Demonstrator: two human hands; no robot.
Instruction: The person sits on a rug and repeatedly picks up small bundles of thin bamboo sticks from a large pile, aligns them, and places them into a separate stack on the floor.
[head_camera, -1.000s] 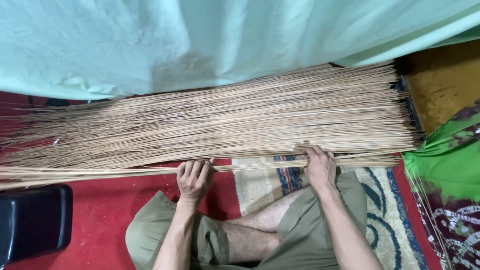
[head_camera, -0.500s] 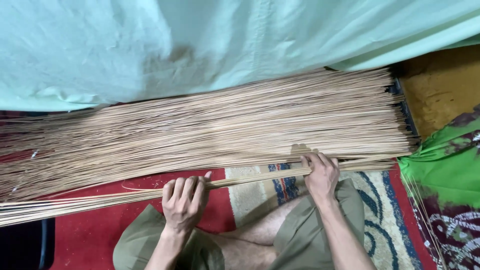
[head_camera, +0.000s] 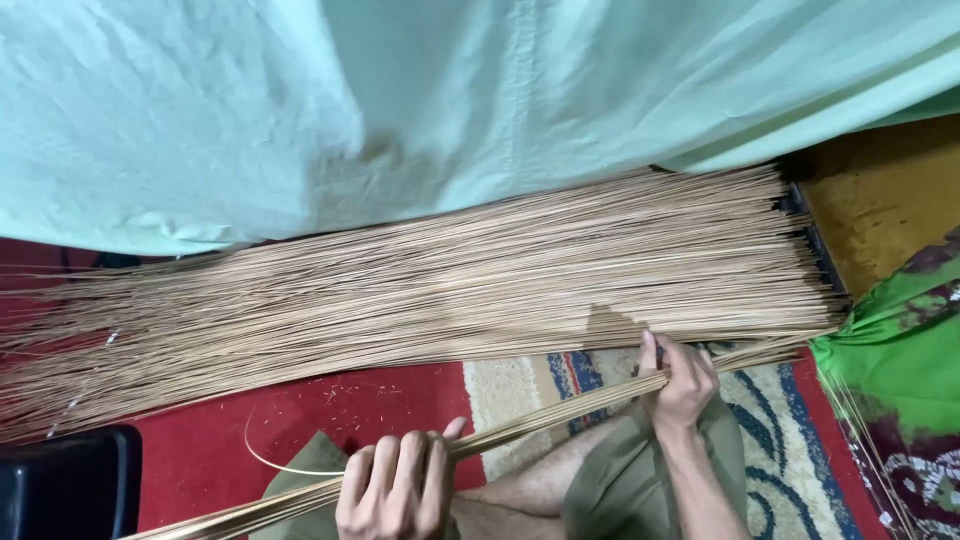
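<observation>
I have a thin bundle of sticks (head_camera: 540, 420) lifted clear of the big pile of sticks (head_camera: 450, 270) that lies spread across the floor in front of me, and I hold it with 2 hands so the long, springy lengths stay together instead of fanning out. My left hand (head_camera: 395, 485) is closed around the bundle low in the view, fingers curled over the top and knuckles toward the camera, thumb tucked against the sticks; the grip looks fully wrapped, with no gap showing. My right hand (head_camera: 680, 380) grips the same bundle further along, near its thicker ends, fingers folded over it and the wrist bent back toward my knee. The bundle runs on a slant between the 2 hands, rising from lower left to upper right, its right end just beside the near edge of the pile, its left tips trailing out of view. My forearms come up from either side of my folded legs, the right one angled steeply. Under me is a red patterned rug (head_camera: 400, 400); a pale green cloth (head_camera: 400, 110) hangs behind the pile, and a brighter green cloth (head_camera: 890, 370) sits at the right.
</observation>
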